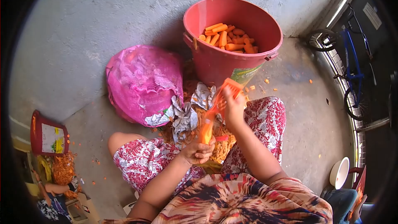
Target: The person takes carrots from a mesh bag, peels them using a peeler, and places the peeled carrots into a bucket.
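Between my knees, my left hand [200, 151] is wrapped round the lower end of a carrot [206, 132], which points up and away from me. Above it, my right hand [234, 107] grips an orange peeler [232, 84], partly smeared by motion. Whether the blade touches the carrot, I cannot tell. Below both hands lies a heap of carrot peelings [224, 148], with crumpled newspaper [185, 121] at its left side. Beyond my right hand stands a large red bucket [215, 68] with several peeled carrots [226, 37] inside.
A pink mesh sack [143, 85] leans near the wall, left of the bucket. Farther left are a smaller red bucket [36, 135], more peelings [64, 168] and another person's arm [57, 188]. At right are a blue bicycle [351, 56], a white bowl [340, 173] and another person's leg [342, 199].
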### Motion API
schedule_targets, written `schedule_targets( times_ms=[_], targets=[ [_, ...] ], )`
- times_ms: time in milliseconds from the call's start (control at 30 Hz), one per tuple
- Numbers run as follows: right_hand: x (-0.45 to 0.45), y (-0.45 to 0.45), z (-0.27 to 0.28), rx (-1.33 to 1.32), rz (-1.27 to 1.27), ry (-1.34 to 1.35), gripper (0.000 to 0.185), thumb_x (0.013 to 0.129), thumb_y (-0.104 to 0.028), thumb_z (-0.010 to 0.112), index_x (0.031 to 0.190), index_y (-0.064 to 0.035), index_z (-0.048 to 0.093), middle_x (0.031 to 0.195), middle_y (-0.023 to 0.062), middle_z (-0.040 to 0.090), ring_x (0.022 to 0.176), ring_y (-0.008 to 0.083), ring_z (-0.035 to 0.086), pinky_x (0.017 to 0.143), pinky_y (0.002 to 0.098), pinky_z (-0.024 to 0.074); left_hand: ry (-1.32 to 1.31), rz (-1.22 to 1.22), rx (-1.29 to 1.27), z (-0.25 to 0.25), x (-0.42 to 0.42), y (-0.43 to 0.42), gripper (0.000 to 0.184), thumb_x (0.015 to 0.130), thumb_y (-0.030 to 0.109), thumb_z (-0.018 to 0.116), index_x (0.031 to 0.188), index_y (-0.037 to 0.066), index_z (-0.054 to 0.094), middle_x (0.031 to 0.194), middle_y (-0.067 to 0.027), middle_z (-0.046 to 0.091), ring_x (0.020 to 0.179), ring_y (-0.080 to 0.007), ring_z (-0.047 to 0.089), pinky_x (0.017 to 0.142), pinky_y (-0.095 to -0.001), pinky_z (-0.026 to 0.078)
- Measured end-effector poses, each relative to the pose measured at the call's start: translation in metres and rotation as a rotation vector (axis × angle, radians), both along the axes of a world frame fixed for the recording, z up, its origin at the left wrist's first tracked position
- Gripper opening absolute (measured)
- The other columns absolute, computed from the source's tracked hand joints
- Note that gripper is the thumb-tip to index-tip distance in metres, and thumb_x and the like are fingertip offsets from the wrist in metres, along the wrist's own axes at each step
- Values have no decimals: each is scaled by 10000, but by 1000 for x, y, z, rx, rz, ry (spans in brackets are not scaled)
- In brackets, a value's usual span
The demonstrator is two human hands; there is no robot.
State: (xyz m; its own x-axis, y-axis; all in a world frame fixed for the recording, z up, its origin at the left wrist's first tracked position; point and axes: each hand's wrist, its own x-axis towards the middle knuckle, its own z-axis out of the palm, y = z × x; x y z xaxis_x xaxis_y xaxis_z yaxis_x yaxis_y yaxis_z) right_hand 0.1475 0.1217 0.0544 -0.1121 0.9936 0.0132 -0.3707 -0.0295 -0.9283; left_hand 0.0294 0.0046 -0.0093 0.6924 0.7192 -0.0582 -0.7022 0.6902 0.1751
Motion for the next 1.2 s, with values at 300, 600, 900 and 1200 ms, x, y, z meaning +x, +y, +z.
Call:
schedule_targets(
  times_ms=[300, 600, 900, 1200],
  targets=[
    [7, -14, 3, 129, 209, 201, 257, 851, -266, 458, 819, -15, 500, 611, 78, 536, 543, 157, 540, 490, 264, 451, -276, 10, 1, 0, 6, -2, 229, 742, 81, 571, 856, 24, 380, 542, -4, 383, 307, -17, 335, 369, -227, 459],
    [22, 37, 5, 89, -417, 236, 258, 854, -260, 452, 848, -5, 490, 664, 80, 526, 570, 148, 518, 535, 256, 431, -278, -32, 95, 4, 15, -7, 303, 730, 160, 612, 863, 38, 369, 545, -7, 389, 326, -33, 342, 381, -231, 467],
    [42, 29, -8, -51, -308, 248, 269, 838, -270, 461, 832, -5, 506, 633, 100, 539, 566, 161, 526, 534, 253, 422, 437, 160, 202, 4, -3, 9, 547, 816, 477, 426, 1171, 70, 338, 880, -84, 468, 739, -162, 502, 509, -272, 464],
    [36, 19, -7, -148, -242, 166, 261, 817, -262, 460, 844, -6, 502, 623, 90, 520, 561, 163, 523, 512, 250, 420, 549, 407, 219, 0, -5, 12, 415, 814, 318, 516, 1116, 79, 363, 828, -62, 479, 669, -147, 510, 477, -258, 461]
  ],
)
